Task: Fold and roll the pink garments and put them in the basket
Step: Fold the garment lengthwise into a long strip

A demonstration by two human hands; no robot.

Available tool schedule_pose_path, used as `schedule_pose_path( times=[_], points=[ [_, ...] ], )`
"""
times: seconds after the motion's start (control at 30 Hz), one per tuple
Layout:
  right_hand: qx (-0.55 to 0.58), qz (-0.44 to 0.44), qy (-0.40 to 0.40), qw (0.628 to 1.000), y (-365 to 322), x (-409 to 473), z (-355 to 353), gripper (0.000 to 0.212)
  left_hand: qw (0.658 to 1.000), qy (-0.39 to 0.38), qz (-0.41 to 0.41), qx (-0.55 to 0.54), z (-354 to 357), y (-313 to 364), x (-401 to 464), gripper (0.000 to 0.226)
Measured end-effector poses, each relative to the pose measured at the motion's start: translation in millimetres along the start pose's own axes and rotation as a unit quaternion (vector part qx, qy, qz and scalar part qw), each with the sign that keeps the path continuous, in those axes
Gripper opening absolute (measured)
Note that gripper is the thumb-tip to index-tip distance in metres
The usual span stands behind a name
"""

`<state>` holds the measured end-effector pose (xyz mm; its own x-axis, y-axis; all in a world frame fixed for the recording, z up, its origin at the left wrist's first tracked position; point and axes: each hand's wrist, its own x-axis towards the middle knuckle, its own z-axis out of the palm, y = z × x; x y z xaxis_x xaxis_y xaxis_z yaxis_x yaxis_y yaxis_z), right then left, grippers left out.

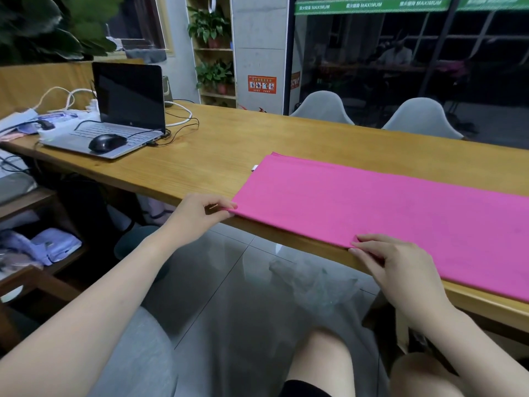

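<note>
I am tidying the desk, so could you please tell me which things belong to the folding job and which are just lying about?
For the job: flat pink fabric garment, left hand, right hand.

Lying about: open silver laptop, black computer mouse, folded pale blue clothes, two grey chairs.

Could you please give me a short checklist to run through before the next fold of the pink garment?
1. pink garment lies flat on the table: ok.
2. left hand pinches the near corner: ok.
3. right hand grips the near edge: ok.
4. Table beyond the garment free for folding: ok.
5. Garment's right end: cannot tell, out of frame.
6. Basket within reach: cannot tell, not in view.
</note>
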<state>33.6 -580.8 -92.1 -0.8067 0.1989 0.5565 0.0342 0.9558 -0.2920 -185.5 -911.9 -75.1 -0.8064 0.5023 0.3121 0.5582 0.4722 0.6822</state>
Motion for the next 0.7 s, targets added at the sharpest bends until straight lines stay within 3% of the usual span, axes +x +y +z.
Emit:
schedule_pose_path(
  times=[0.23,0.33,0.5,0.6,0.7],
  points=[
    [-0.086,-0.053,0.005,0.995,6.8,8.6,-13.6,0.015,1.000,0.006,0.000,0.007,-5.2,11.0,11.9,0.009],
    [-0.113,-0.040,0.050,0.992,15.7,11.9,-17.8,0.028,0.999,0.013,-0.017,-0.044,-6.4,18.3,18.7,0.009],
    [-0.105,-0.014,0.087,0.990,27.3,39.8,-21.4,0.032,0.984,0.080,-0.032,-0.154,-4.1,27.4,42.3,0.009],
    [-0.105,-0.023,0.068,0.992,42.7,73.0,-28.4,0.031,0.972,0.109,-0.037,-0.205,1.7,36.3,63.5,0.013],
    [-0.084,-0.037,-0.005,0.996,66.8,115.5,-34.3,0.032,0.966,0.106,-0.057,-0.227,9.2,38.8,97.0,0.017]
  ],
)
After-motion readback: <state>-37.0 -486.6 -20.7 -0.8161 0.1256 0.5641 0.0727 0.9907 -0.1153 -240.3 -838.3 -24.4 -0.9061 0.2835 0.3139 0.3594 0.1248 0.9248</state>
